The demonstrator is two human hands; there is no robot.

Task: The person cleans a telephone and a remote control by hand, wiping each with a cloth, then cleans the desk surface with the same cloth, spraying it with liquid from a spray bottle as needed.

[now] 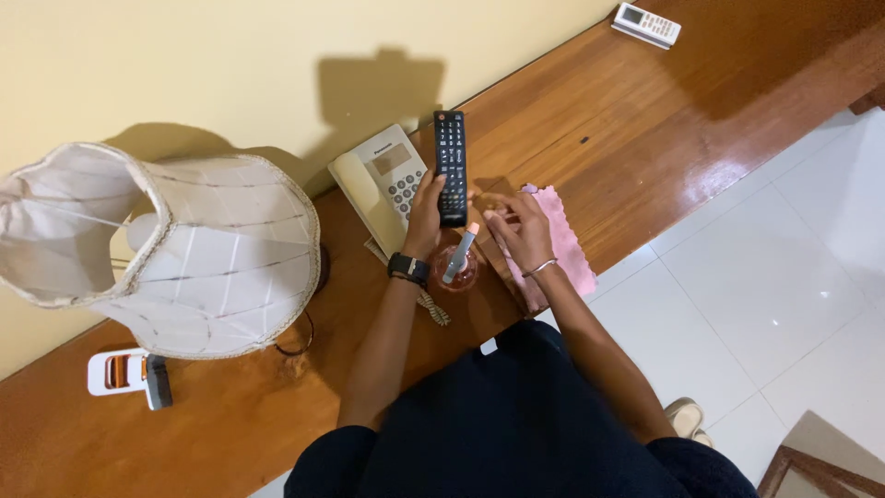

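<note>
My left hand grips a long black remote control and holds it upright over the wooden counter. My right hand hovers just to the right of the remote's lower end, fingers curled, resting over a pink cloth. It is not clear whether the right hand pinches anything. Below the two hands a small glass holds a grey marker with an orange cap. A beige desk telephone lies just left of the remote.
A table lamp with a white fabric shade stands at the left. A white power adapter with a grey plug lies below it. Another white remote sits at the far right end. White tiled floor runs along the counter's edge.
</note>
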